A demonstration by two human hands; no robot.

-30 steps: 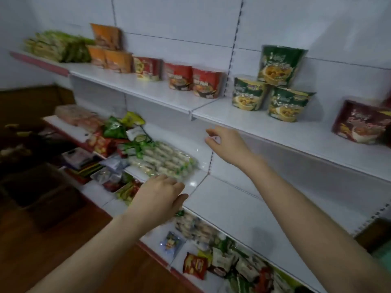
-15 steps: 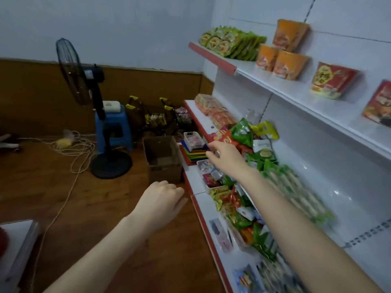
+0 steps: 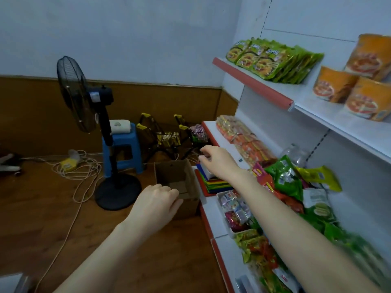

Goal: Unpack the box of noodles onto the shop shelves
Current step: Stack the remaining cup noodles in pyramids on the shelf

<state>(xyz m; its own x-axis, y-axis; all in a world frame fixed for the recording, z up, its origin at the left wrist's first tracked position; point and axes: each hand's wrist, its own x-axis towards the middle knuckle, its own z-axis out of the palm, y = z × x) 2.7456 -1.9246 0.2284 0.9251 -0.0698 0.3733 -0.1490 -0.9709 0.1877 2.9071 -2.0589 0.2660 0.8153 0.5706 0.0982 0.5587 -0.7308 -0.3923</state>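
An open brown cardboard box (image 3: 175,176) stands on the wooden floor against the left end of the white shelves (image 3: 330,119). Its visible inside looks bare. My left hand (image 3: 156,205) hovers just in front of the box, fingers loosely curled, holding nothing. My right hand (image 3: 215,160) reaches out above the box's right side, fingers slightly bent and empty. Orange noodle cups (image 3: 359,81) and green noodle packets (image 3: 273,60) stand on the upper shelf.
A black pedestal fan (image 3: 95,132) and a blue stool (image 3: 122,149) stand left of the box, with loose cable (image 3: 76,176) on the floor. Small black wire baskets (image 3: 169,136) sit behind it. Snack packets (image 3: 285,180) crowd the lower shelves.
My view has swung left from the shelves toward the floor. The box now sits nearer, and both empty hands have moved toward it.
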